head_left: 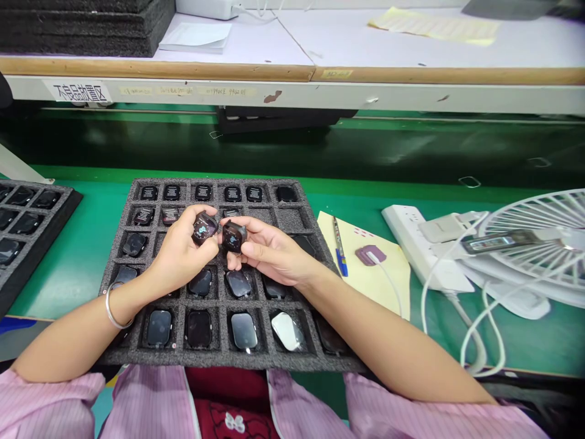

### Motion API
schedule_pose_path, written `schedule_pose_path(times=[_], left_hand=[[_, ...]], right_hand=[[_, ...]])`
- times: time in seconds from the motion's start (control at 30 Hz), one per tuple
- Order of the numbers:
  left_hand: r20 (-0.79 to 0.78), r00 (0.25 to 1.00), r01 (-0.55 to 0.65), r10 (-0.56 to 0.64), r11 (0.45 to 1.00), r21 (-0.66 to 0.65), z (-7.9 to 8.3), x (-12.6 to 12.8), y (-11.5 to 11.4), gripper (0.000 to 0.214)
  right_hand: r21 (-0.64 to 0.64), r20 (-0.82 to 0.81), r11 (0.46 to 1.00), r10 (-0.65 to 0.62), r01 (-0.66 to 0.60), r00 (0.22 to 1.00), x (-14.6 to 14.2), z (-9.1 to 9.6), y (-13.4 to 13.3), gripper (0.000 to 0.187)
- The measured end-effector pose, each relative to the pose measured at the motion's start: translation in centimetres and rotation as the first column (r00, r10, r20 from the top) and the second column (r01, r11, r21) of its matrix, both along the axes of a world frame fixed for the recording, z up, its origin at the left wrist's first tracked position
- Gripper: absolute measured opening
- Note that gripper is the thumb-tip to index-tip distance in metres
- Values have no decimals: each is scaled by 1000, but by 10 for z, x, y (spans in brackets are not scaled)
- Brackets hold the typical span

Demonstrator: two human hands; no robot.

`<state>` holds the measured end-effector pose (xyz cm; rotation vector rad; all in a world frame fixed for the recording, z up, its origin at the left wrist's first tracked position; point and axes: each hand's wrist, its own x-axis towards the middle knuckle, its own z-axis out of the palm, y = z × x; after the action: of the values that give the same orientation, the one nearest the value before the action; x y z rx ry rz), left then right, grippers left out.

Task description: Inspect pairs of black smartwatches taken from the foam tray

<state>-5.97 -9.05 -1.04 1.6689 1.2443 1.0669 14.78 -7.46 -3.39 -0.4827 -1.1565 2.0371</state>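
My left hand (180, 253) holds a small black watch body (204, 228) with its back turned up, showing a shiny sensor. A second black watch body (234, 237) sits in the fingers of my right hand (269, 250), close beside the first. Both hands hover over a dark foam tray (128, 213) whose square pockets hold several more watch bodies, some face up with glossy screens (244, 330). A metal bangle (114, 311) circles my left wrist.
Another foam tray (27, 213) with watch bodies lies at the left. To the right are a yellow paper (379, 268) with a blue pen (339, 247), a small charger puck (370, 255), a white power strip (420, 244), cables and a white fan (539, 238). A white shelf (292, 91) runs behind.
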Motion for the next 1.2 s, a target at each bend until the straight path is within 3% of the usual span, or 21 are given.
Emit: schedule_pose_path(times=[1.2], left_hand=[[68, 998, 1, -1, 1000, 2, 2, 0, -2, 42]], right_hand=[[13, 21, 999, -34, 34, 999, 4, 3, -2, 54]])
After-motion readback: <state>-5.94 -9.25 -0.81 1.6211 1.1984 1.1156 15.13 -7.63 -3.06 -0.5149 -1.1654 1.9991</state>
